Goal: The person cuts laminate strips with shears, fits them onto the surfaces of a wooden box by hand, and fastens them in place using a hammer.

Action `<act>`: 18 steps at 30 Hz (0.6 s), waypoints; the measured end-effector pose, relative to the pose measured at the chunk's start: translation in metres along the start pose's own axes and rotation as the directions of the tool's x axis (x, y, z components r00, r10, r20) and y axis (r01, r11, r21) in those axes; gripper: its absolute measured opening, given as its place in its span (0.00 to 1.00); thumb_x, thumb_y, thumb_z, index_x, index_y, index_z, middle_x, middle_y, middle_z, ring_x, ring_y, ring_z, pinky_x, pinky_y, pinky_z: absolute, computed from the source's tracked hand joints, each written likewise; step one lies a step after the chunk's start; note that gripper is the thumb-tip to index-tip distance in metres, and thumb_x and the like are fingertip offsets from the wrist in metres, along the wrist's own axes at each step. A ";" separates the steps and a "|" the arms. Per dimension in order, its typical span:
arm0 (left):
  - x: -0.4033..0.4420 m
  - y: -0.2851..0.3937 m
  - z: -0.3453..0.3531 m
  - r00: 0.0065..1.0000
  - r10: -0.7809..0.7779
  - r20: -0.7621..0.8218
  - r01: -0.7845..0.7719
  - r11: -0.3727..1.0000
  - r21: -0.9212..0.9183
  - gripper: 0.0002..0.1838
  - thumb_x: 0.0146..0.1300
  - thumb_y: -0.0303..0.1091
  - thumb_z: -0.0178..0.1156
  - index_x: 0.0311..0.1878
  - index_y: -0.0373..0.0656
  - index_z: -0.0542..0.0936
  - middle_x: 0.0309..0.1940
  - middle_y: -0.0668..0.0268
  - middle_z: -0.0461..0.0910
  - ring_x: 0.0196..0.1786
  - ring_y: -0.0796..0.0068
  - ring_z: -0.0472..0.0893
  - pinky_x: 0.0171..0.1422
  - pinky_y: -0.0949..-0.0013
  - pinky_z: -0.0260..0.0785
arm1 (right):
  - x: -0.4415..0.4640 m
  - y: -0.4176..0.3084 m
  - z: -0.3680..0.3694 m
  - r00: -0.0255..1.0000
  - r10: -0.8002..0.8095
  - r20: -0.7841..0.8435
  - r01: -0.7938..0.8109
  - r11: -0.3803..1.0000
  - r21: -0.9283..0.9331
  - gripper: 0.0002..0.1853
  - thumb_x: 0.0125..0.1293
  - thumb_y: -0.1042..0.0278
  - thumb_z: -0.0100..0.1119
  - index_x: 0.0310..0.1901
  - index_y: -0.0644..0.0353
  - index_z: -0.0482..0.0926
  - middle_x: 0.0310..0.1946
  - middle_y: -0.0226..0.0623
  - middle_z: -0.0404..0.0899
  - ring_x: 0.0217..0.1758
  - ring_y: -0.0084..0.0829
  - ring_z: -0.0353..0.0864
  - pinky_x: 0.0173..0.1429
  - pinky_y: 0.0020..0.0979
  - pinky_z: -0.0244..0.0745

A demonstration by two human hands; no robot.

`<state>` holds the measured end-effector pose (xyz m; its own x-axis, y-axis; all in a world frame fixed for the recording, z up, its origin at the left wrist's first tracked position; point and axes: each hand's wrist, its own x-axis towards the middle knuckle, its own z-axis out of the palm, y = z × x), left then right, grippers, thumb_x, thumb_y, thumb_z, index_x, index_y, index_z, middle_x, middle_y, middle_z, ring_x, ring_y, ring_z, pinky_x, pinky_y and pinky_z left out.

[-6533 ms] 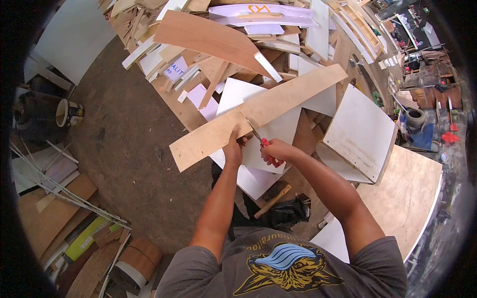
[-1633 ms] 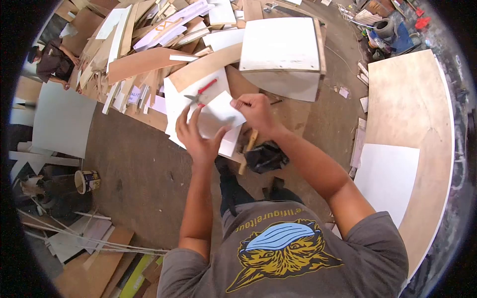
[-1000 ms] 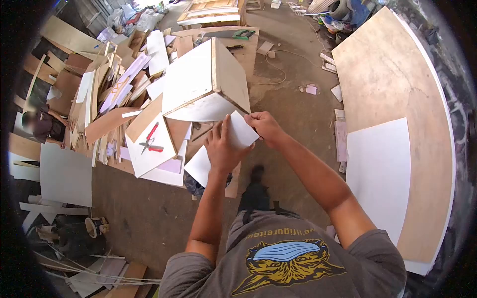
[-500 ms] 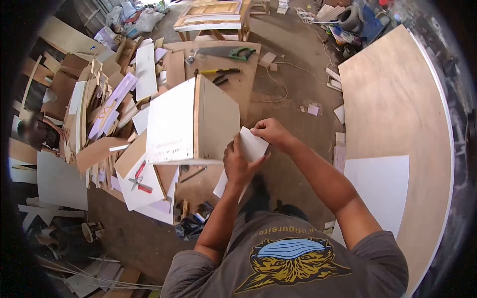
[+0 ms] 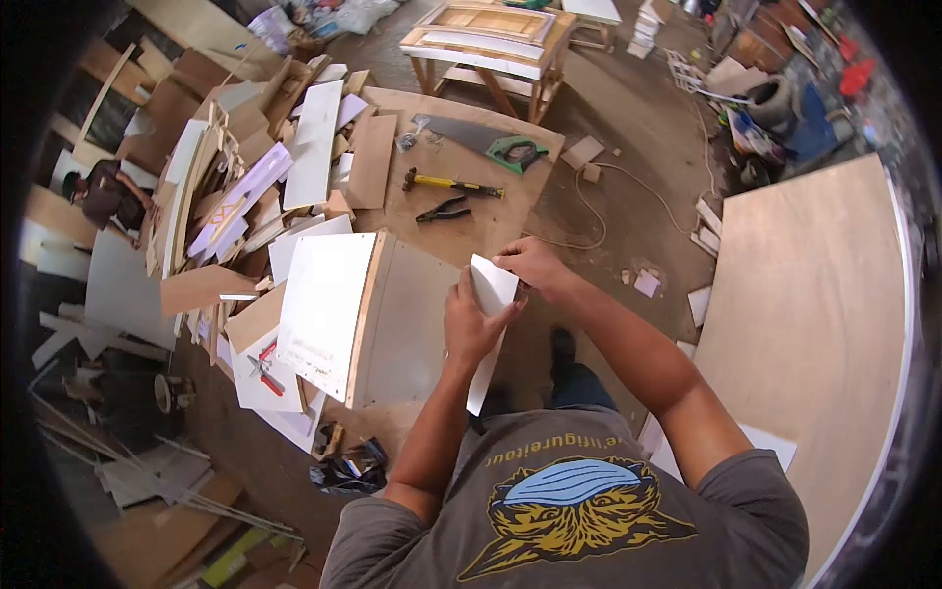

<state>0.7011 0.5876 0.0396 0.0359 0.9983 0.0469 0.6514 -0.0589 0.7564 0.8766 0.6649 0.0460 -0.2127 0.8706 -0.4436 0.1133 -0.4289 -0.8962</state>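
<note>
A white sheet piece (image 5: 493, 285) is between my hands, held upright at the right side of a box. My left hand (image 5: 473, 319) grips its left edge, the thumb toward the right. The fingers of my right hand (image 5: 535, 265) pinch its upper right corner. More white sheet (image 5: 483, 383) shows below my left hand. The box, with a white face (image 5: 324, 309) and a wooden edge, stands on the worktable (image 5: 392, 422) just left of my hands. Red-handled snips (image 5: 267, 375) lie on white board to the box's left.
Beyond the box are a hammer (image 5: 456, 185), pliers (image 5: 444, 210) and a green-handled saw (image 5: 481, 139). Offcuts (image 5: 240, 211) are heaped at the left, where another person (image 5: 110, 196) is. A large plywood sheet (image 5: 795, 324) lies at the right; a black bag (image 5: 353, 469) sits low left.
The snips and long wooden strip have left my hands, and both hands now hold the white piece. The view has shifted, bringing the hammer, pliers and saw into sight.
</note>
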 end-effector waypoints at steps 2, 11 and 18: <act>0.018 0.011 0.013 0.998 -0.048 -0.035 0.048 0.999 -0.013 0.61 0.49 0.58 0.83 0.76 0.27 0.66 0.55 0.40 0.79 0.57 0.39 0.82 0.62 0.48 0.77 | 0.021 -0.007 -0.018 0.997 0.031 0.072 -0.033 0.999 0.033 0.10 0.73 0.61 0.67 0.42 0.60 0.88 0.29 0.28 0.84 0.26 0.19 0.78 0.28 0.28 0.70; 0.099 0.017 0.043 0.938 -0.214 -0.271 0.140 0.953 -0.269 0.46 0.56 0.48 0.81 0.69 0.27 0.72 0.55 0.46 0.84 0.58 0.54 0.84 0.64 0.57 0.74 | 0.123 -0.061 -0.038 0.958 0.100 0.269 -0.094 0.995 -0.035 0.11 0.75 0.57 0.67 0.40 0.56 0.87 0.25 0.25 0.80 0.22 0.19 0.75 0.26 0.26 0.67; 0.165 -0.005 0.023 0.860 -0.379 -0.343 0.225 0.883 -0.411 0.53 0.56 0.52 0.81 0.73 0.23 0.68 0.64 0.42 0.80 0.68 0.54 0.79 0.74 0.57 0.69 | 0.189 -0.102 -0.011 0.913 0.130 0.388 -0.152 0.988 0.025 0.14 0.79 0.56 0.62 0.41 0.56 0.87 0.23 0.25 0.79 0.21 0.18 0.76 0.26 0.26 0.68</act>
<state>0.7215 0.7527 0.0285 -0.4755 0.8794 -0.0227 0.2717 0.1713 0.9470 0.8355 0.8756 0.0534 -0.5555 0.6453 -0.5243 0.1197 -0.5619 -0.8185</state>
